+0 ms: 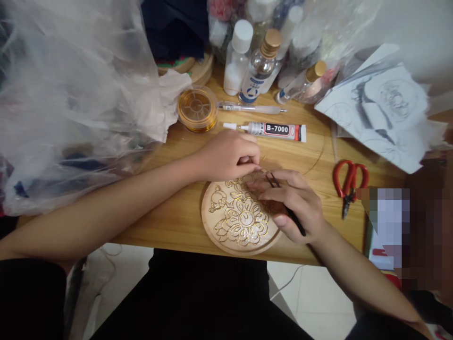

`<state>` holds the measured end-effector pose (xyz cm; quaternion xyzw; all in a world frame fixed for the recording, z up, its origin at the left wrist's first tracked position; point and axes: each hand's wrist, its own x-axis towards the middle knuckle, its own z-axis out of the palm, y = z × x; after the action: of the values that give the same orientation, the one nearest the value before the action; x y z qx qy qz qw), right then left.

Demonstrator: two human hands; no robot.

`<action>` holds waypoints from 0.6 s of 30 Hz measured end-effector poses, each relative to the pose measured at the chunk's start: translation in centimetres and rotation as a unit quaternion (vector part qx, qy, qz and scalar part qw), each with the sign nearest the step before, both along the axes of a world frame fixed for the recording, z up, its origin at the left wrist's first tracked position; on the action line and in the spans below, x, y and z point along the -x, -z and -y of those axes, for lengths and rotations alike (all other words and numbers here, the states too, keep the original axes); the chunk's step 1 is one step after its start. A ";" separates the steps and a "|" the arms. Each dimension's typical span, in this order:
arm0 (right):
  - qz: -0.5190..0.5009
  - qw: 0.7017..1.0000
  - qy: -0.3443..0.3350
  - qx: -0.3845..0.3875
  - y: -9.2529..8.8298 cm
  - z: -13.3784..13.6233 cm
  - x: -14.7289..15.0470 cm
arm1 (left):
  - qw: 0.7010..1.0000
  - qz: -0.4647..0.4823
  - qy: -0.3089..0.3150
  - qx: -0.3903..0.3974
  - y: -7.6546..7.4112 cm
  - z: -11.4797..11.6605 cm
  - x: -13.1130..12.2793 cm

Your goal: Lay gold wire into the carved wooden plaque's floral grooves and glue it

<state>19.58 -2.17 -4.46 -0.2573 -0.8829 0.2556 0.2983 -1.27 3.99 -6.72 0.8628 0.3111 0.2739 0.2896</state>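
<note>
A round wooden board [208, 222] lies near the table's front edge, bearing a flower pattern outlined in gold wire [247, 218]. Over its far edge, my left hand [228, 156] is closed, thumb and forefinger pinching what looks like a thin wire [264, 170]. My right hand [300, 203] grips black tweezers [295, 222] above the board's right side. The tweezers' tips point up and left, close to the left fingertips. The right fingers cover part of the pattern.
Behind the hands lie a B-7000 glue tube [278, 131], a pen [253, 108] and a spool of gold wire [197, 109]. Bottles [260, 71] stand farther back. Red-handled pliers [348, 184] and sketch papers [385, 108] are right; plastic bags [78, 94] fill the left.
</note>
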 end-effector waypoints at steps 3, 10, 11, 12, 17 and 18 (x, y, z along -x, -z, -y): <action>0.016 1.000 -0.012 -0.007 0.1 0.0 0.0 | 1.000 -0.004 0.001 0.001 0.0 0.0 0.0; 0.061 0.997 -0.025 -0.039 0.0 0.1 0.2 | 1.000 -0.007 0.005 0.011 -0.1 0.0 0.0; 0.064 0.997 -0.027 -0.045 0.0 0.1 0.2 | 1.000 -0.006 0.006 0.012 -0.1 0.0 0.0; 0.067 0.996 -0.030 -0.051 0.0 0.1 0.2 | 1.000 -0.004 0.007 0.012 -0.1 0.0 0.0; 0.052 0.998 -0.028 -0.026 0.1 0.3 0.2 | 1.000 -0.003 0.004 0.006 -0.1 0.0 0.0; 0.042 0.999 -0.023 -0.010 0.2 0.3 0.2 | 1.000 -0.005 0.003 0.006 -0.1 0.0 0.0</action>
<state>19.41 -2.52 -4.62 -0.2446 -0.9027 0.2423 0.2580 -1.26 3.97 -6.61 0.8631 0.3118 0.2668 0.2943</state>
